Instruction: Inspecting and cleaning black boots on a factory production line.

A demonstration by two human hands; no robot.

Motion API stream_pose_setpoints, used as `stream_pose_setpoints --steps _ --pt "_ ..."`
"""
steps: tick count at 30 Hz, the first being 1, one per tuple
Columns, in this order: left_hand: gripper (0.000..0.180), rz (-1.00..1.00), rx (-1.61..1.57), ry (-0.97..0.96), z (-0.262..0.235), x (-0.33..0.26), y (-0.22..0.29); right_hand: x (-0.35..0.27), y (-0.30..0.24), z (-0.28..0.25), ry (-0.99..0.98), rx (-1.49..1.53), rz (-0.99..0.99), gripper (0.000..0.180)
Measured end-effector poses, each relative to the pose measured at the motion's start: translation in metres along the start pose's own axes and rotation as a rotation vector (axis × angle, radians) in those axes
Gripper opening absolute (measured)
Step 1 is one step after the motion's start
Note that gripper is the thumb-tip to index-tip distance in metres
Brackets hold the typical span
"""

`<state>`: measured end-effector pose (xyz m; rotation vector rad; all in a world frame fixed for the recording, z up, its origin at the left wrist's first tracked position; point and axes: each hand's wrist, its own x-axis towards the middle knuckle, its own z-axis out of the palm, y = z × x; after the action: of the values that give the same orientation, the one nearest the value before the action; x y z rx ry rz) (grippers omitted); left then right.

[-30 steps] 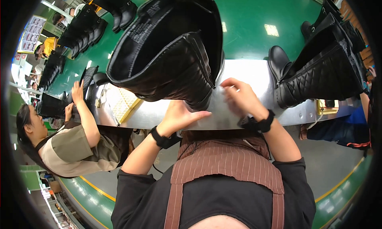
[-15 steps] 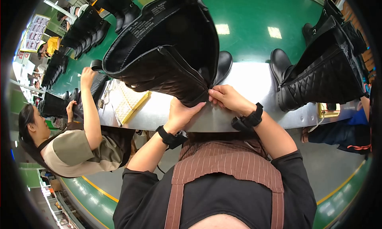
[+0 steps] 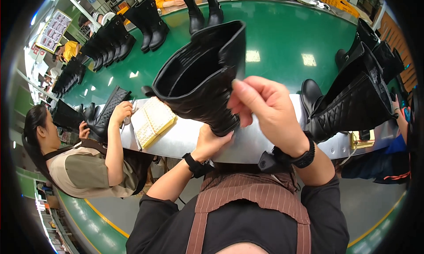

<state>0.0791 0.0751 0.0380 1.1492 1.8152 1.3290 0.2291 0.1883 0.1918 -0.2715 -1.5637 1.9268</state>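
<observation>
A tall black boot (image 3: 198,101) stands before me on the metal ledge, its shaft mouth tilted open toward me. My left hand (image 3: 212,142) grips it low down, around the heel and ankle, with the thumb across the back. My right hand (image 3: 269,108) is closed in a pinch at the shaft's right side, near the upper end of the side zipper. The zipper pull itself is hidden by the fingers. Above the pinch, the shaft's edges still stand apart.
Another quilted black boot (image 3: 344,99) leans at the right on the ledge. Left lies a tied stack of yellowish sheets (image 3: 152,119). Beside it a co-worker (image 3: 84,157) handles a boot (image 3: 110,108). Beyond the metal ledge (image 3: 251,141), several boots stand on the green surface (image 3: 282,33).
My right hand has moved up along the boot's side from near the ankle, and the shaft has drawn together. The boot looks lower and narrower. The co-worker's raised hand has come down.
</observation>
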Motion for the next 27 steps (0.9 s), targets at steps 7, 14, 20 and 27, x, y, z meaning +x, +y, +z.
stream_pose_setpoints --steps 7,14,20,27 --pt "0.04 0.021 0.0 0.054 -0.003 -0.004 0.003 0.01 -0.009 0.003 -0.073 -0.138 0.064 0.031" --pt "0.09 0.993 0.274 0.607 -0.05 -0.009 0.097 0.017 0.001 -0.006 -0.091 -0.297 -0.015 0.025" --pt "0.039 0.806 1.02 0.504 -0.047 0.009 0.215 0.015 0.007 -0.004 -0.054 -0.329 -0.082 0.023" --pt "0.019 0.824 0.919 0.417 -0.043 0.013 0.208 0.007 0.003 -0.011 -0.087 -0.364 -0.092 0.024"
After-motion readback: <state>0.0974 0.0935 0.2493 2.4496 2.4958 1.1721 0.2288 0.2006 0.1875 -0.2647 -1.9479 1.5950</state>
